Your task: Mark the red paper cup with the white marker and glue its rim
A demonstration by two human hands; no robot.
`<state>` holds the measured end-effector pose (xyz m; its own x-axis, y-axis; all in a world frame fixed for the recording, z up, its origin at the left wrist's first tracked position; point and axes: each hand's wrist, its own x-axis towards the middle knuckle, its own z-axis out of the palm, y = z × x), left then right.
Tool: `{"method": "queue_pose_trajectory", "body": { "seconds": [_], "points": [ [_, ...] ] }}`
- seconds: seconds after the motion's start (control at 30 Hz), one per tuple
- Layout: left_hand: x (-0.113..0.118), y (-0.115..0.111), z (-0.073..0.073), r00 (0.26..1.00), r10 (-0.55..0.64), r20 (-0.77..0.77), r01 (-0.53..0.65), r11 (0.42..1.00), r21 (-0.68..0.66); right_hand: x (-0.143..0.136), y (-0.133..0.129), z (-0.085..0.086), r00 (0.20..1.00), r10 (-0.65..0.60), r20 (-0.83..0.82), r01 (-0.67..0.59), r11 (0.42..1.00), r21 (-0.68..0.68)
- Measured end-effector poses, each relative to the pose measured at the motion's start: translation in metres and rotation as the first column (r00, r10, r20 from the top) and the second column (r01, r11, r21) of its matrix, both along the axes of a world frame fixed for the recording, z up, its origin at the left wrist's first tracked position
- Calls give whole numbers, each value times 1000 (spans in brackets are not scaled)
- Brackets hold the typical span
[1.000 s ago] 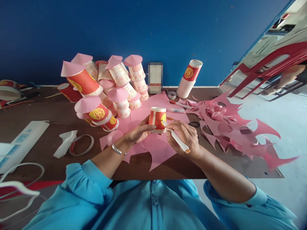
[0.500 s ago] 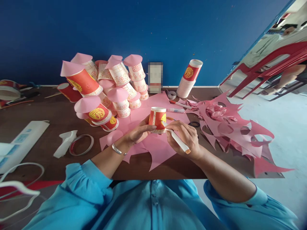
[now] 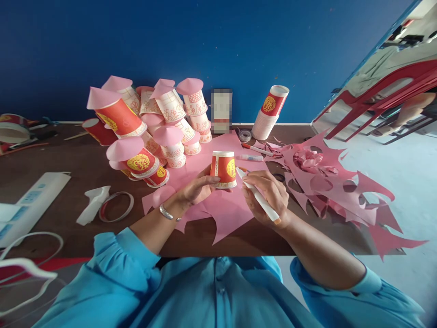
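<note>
A red and gold paper cup [image 3: 223,169] is held upside down by my left hand [image 3: 202,186], its wider rim at the bottom with orange marks along the white band. My right hand [image 3: 266,196] is closed around a white marker [image 3: 261,203] with an orange end. The marker's tip is just right of the cup, apart from it. Pink paper [image 3: 227,218] lies on the table under both hands. To the left stand several stacked cups with pink cone tops [image 3: 168,135], many bearing drawn orange patterns.
A tall cup stack [image 3: 265,124] leans at the back right near a tape roll [image 3: 245,135]. Pink paper scraps [image 3: 336,182] pile up on the right. Wide tape [image 3: 116,206] and a white power strip [image 3: 34,205] lie left. A red chair [image 3: 368,95] stands beyond.
My right hand has drawn the marker back from the cup, to the right. The cup has turned slightly, showing more of its gold emblem. A pink scrap at the right edge has shifted outward.
</note>
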<state>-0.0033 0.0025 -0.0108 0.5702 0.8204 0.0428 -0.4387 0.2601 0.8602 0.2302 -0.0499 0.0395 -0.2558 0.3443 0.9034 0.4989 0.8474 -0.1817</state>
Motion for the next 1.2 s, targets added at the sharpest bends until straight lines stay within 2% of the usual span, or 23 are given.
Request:
{"method": "queue_pose_trajectory", "body": {
  "seconds": [0.13,0.3,0.43,0.6,0.73,0.9,1.2],
  "points": [
    [1,0,5,998,-20,62,24,997,-72,1,1,-6,1000,-25,18,26,1000,-4],
    [1,0,8,997,-15,70,21,996,-86,-1,2,-6,999,-45,1,45,998,-32],
    [3,1,9,994,-18,109,28,995,-92,-2,3,-3,994,-85,71,90,994,-63],
    [5,1,9,989,12,147,1,996,-88,-3,4,-6,989,-76,124,91,989,-119],
    [4,-1,5,994,-5,107,14,997,-79,-5,5,-10,988,-74,138,89,991,-104],
    [2,-4,2,999,3,38,-3,1000,3,-6,5,-10,987,-59,149,75,992,-101],
    [4,-3,11,997,56,-54,-55,998,14,-3,4,-11,983,-59,175,80,990,-115]
  ]
}}
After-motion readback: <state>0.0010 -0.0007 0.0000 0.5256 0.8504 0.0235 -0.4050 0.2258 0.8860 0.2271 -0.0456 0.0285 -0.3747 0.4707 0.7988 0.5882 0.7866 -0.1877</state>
